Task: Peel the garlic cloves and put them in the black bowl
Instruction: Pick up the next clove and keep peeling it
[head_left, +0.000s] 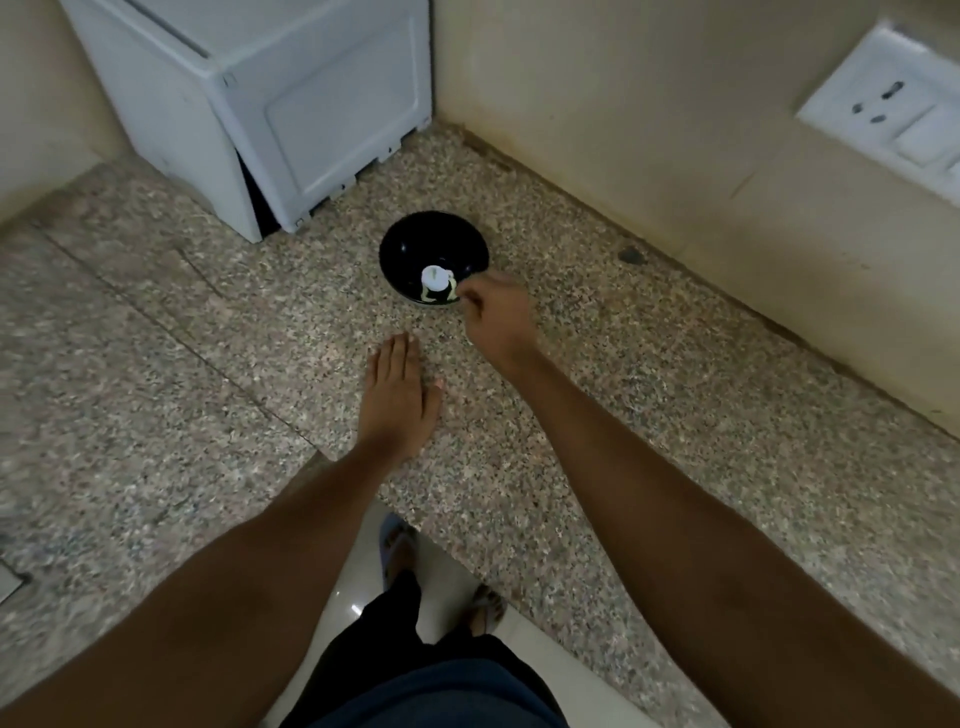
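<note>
- Left hand (397, 395): flat on the granite worktop (208, 374), fingers straight and together.
- Right hand (496, 312): fingers curled at the black bowl (434, 257) rim, 4 o'clock side; blurred, cannot tell what it pinches.
- Whitish garlic (435, 280) inside the bowl, near side.
- White appliance (270, 104) at 11 o'clock from the bowl.

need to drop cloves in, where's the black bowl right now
In the head view the black bowl sits on the speckled counter just right of centre, in front of the white appliance, with the right hand at its near right rim.
</note>
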